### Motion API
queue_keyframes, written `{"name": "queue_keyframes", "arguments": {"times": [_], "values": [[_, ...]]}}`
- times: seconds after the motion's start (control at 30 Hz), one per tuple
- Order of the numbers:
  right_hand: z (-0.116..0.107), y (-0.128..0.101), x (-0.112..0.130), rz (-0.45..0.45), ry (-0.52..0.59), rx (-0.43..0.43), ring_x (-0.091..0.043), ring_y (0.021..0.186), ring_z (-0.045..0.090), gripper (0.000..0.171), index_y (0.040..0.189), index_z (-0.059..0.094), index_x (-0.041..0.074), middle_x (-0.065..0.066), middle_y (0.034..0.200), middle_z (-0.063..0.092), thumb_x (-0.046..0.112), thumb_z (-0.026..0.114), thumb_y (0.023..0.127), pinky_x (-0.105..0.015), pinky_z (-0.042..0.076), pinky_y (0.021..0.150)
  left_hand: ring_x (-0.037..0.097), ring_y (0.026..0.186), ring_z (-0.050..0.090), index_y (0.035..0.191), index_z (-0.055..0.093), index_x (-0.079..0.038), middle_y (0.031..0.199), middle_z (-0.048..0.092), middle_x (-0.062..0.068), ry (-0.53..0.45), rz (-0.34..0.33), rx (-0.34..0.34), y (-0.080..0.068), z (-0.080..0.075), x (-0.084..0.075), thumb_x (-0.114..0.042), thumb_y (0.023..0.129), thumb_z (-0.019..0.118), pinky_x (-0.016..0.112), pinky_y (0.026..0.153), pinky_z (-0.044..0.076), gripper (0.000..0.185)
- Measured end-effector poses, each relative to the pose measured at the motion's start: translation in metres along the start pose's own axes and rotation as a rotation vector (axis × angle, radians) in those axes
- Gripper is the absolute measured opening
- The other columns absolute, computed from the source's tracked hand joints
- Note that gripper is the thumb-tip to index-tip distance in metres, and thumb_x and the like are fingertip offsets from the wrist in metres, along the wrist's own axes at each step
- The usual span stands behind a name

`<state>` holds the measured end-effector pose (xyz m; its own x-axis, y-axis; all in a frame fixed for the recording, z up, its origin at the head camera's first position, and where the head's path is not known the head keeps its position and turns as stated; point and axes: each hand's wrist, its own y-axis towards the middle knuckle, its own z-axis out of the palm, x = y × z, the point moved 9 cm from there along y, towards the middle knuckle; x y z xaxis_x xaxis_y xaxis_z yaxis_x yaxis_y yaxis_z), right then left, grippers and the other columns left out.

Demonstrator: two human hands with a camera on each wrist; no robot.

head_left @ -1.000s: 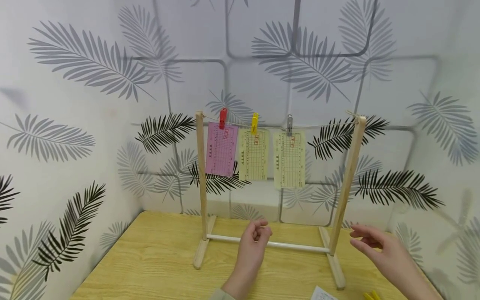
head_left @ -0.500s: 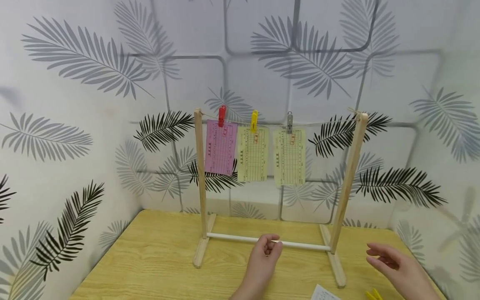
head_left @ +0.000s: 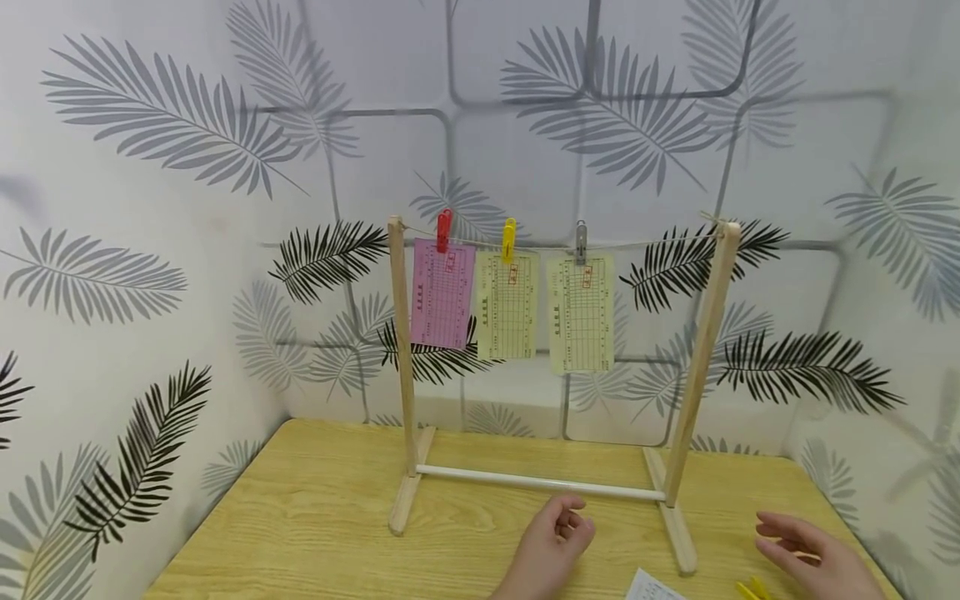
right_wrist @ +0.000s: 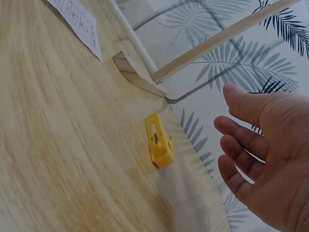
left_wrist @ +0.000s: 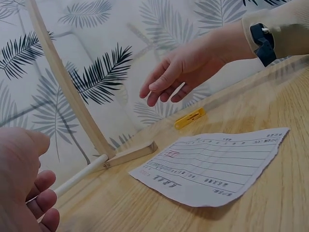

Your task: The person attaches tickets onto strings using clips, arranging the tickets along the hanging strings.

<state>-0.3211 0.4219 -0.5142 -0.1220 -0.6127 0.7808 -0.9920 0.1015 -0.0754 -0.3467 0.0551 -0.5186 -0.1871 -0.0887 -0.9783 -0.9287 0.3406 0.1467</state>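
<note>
My left hand [head_left: 551,546] hovers over the table in front of the rack's white crossbar [head_left: 540,481], fingers loosely curled and holding nothing. Over the table's right side is my right hand [head_left: 817,554], its fingers relaxed and nothing in them. Just left of it lies a yellow clothespin [right_wrist: 159,141] on the wood. A white printed slip [left_wrist: 207,166] lies flat between the two hands. On the rack's string hang a pink slip [head_left: 442,296] under a red clothespin [head_left: 444,231], a yellow slip [head_left: 507,308] under a yellow clothespin [head_left: 509,240], and a pale yellow slip [head_left: 582,317] under a grey clothespin [head_left: 581,242].
The wooden rack has a left post [head_left: 401,350] and a right post [head_left: 701,367] on flat feet. It stands toward the back of the wooden table [head_left: 300,517], close to a leaf-patterned wall [head_left: 480,150]. String spans between the post tops, and a side wall [head_left: 885,333] rises at the right.
Both hands have come down and moved rightward, away from the rack and nearer the white slip and loose yellow clothespin. The hanging slips stay on the string.
</note>
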Motion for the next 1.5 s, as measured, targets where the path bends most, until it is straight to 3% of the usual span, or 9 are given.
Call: {"name": "queue_keyframes", "arguments": {"times": [0.2,0.33,0.53,0.77,0.9,1.03,1.23,1.4,1.5], "values": [[0.001,0.001,-0.019,0.038,0.006,0.033,-0.016,0.102,0.072,0.073,0.153,0.054,-0.014,-0.025,0.135,0.073,0.042,0.072,0.109,-0.039,0.063,0.088,0.009,0.099,0.056,0.143,0.065,-0.006,0.113,0.063,-0.006,0.062,-0.020,0.088,-0.004,0.015,0.007,-0.029,0.109,0.073,0.028,0.085,0.052,0.042],[0.001,0.001,-0.026,0.057,0.005,0.050,-0.018,0.104,0.072,0.077,0.153,0.053,-0.014,-0.025,0.136,0.072,0.045,0.073,0.107,-0.038,0.063,0.087,0.005,0.101,0.056,0.145,0.066,-0.008,0.114,0.065,-0.009,0.183,0.019,0.120,-0.006,0.023,0.005,-0.031,0.107,0.075,0.030,0.090,0.051,0.045],[0.007,0.002,-0.040,0.092,0.051,0.097,-0.039,0.117,0.071,0.084,0.153,0.050,-0.016,-0.032,0.140,0.067,0.046,0.077,0.104,-0.049,0.062,0.091,0.001,0.102,0.054,0.144,0.068,-0.011,0.115,0.067,-0.014,0.350,0.082,0.167,-0.011,0.033,0.003,-0.038,0.103,0.079,0.027,0.089,0.050,0.050],[0.012,0.003,-0.051,0.119,0.092,0.130,-0.041,0.122,0.069,0.087,0.155,0.046,-0.018,-0.035,0.145,0.063,0.046,0.078,0.104,-0.048,0.062,0.091,0.004,0.109,0.053,0.145,0.069,-0.016,0.119,0.065,-0.014,0.500,0.148,0.204,-0.007,0.038,0.013,-0.048,0.100,0.081,0.031,0.093,0.048,0.057],[0.013,0.002,-0.053,0.101,0.069,0.143,-0.035,0.119,0.070,0.083,0.154,0.047,-0.019,-0.035,0.146,0.062,0.041,0.077,0.106,-0.040,0.062,0.087,0.005,0.114,0.053,0.148,0.068,-0.025,0.125,0.064,-0.014,0.675,0.160,0.221,-0.005,0.044,0.022,-0.057,0.096,0.082,0.032,0.096,0.047,0.063],[0.013,0.002,-0.052,0.038,0.018,0.155,-0.016,0.108,0.070,0.074,0.153,0.048,-0.020,-0.034,0.146,0.063,0.032,0.076,0.107,-0.031,0.060,0.083,0.007,0.114,0.053,0.150,0.068,-0.027,0.127,0.064,-0.012,0.818,0.210,0.224,-0.007,0.049,0.020,-0.063,0.094,0.083,0.034,0.096,0.047,0.068],[0.015,-0.001,-0.052,-0.035,-0.023,0.190,0.004,0.099,0.064,0.068,0.153,0.048,-0.018,-0.036,0.148,0.060,0.023,0.076,0.107,-0.028,0.059,0.083,0.007,0.123,0.051,0.155,0.064,-0.027,0.136,0.061,-0.010,0.898,0.263,0.258,-0.017,0.054,0.007,-0.062,0.093,0.084,0.035,0.101,0.045,0.074],[0.015,-0.002,-0.052,-0.063,-0.060,0.215,0.008,0.100,0.061,0.067,0.154,0.050,-0.016,-0.036,0.150,0.058,0.023,0.077,0.106,-0.028,0.059,0.083,0.008,0.131,0.048,0.151,0.067,-0.029,0.146,0.058,-0.008,0.971,0.306,0.264,-0.024,0.054,-0.003,-0.067,0.088,0.084,0.032,0.102,0.043,0.076],[0.016,-0.003,-0.051,-0.099,-0.038,0.255,0.006,0.104,0.061,0.067,0.154,0.049,-0.016,-0.038,0.151,0.055,0.024,0.075,0.107,-0.028,0.059,0.084,0.011,0.136,0.048,0.148,0.069,-0.031,0.151,0.056,-0.006,1.008,0.298,0.282,-0.024,0.055,-0.002,-0.071,0.087,0.082,0.033,0.103,0.043,0.075]]}}
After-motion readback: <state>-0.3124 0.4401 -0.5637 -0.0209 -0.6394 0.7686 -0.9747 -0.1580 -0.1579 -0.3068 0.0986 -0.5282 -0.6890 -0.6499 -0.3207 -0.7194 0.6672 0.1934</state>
